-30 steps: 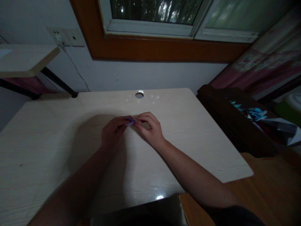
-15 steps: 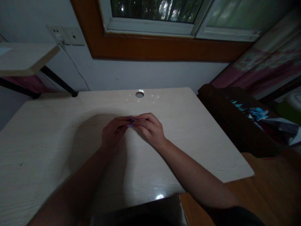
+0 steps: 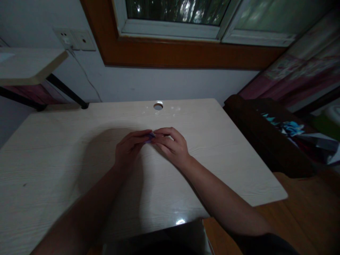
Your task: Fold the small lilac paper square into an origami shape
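Note:
A small purple folded piece, which looks like paper (image 3: 150, 136), sits between my two hands over the pale wooden desk (image 3: 223, 152). My left hand (image 3: 129, 147) is closed on its left side, the fingers stretched along it and pressed together. At its right edge, the thumb and fingertips of my right hand (image 3: 172, 144) pinch it. Most of the piece is hidden by my fingers, so its full shape cannot be made out.
A round cable hole (image 3: 158, 106) is near the desk's back edge. On the left stands a raised shelf (image 3: 29, 67) on black legs. Wall sockets (image 3: 74, 39) hold a plugged white cable. Dark wooden furniture (image 3: 271, 141) with blue items stands at the right.
My right hand has shifted slightly to the right, and a little more of the purple piece shows between the fingertips. My left hand has stayed nearly still.

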`<state>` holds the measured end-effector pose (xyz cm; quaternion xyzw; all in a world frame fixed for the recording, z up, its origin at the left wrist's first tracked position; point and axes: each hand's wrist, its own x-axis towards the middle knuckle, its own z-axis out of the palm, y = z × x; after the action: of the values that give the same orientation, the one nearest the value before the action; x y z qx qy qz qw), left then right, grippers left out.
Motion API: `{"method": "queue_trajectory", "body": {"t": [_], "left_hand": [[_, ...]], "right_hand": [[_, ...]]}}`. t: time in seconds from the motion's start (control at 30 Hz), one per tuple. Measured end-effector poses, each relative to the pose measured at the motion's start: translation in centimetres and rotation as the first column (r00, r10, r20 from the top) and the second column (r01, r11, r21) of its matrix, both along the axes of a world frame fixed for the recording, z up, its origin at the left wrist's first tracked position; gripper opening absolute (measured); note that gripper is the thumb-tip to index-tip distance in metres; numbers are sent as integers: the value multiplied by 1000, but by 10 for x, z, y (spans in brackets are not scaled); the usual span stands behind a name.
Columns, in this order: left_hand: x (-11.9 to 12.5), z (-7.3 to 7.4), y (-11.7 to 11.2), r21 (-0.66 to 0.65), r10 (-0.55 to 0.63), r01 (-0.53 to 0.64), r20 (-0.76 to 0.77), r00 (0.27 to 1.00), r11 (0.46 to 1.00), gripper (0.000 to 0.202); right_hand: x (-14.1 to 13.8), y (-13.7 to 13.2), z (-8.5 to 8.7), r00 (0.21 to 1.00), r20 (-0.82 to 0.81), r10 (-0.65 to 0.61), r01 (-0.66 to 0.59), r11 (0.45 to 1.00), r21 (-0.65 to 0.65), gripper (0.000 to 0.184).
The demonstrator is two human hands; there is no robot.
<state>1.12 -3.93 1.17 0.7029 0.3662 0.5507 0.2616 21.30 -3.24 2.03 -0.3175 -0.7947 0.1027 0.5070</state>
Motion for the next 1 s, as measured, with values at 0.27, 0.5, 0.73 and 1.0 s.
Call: {"method": "queue_trajectory", "body": {"t": [0.27, 0.5, 0.73, 1.0], "left_hand": [[1, -3, 2, -25, 2, 0, 71, 997, 1000, 7], [0, -5, 5, 127, 41, -36, -39, 998, 991, 11], [0, -6, 7, 152, -6, 5, 5, 1000, 988, 14], [0, -6, 9, 129, -61, 57, 31, 998, 990, 13]], "right_hand": [[4, 2, -1, 998, 70, -6, 1, 998, 71, 19], [4, 5, 4, 992, 115, -49, 23, 975, 221, 14], [4, 7, 5, 990, 125, -58, 31, 978, 209, 14], [6, 7, 5, 989, 143, -34, 5, 980, 201, 15]]}}
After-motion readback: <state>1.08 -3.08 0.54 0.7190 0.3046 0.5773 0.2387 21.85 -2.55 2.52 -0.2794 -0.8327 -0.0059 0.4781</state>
